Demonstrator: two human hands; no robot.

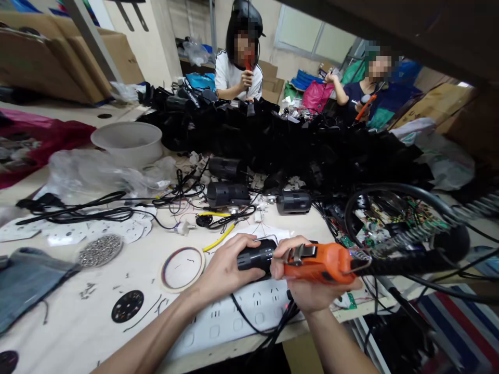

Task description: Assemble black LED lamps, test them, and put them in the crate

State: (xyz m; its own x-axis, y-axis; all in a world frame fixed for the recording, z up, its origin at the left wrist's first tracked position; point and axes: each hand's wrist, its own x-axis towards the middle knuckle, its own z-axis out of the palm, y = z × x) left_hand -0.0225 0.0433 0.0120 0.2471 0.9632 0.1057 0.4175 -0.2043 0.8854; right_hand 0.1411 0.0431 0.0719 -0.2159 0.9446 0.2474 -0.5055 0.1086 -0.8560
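My left hand (233,259) is closed around a black cylindrical plastic housing (255,258), lying on its side just above a white power strip (234,312). In my right hand (312,295) is an orange electric screwdriver (322,263), held level and pointing left at the housing's right end. Its tip is hidden behind my fingers, so I cannot tell whether it touches a screw. A roll of tape (182,268) lies left of my left hand. Further left are a round dish of small screws (100,250) and a black perforated disc (127,306).
Other black housings (228,194) and tangled cables (113,208) lie ahead, before a large black heap (273,135). A coiled cord (405,244) and circuit boards (413,213) are at the right. A white tub (127,140) stands back left. Two people sit across the table.
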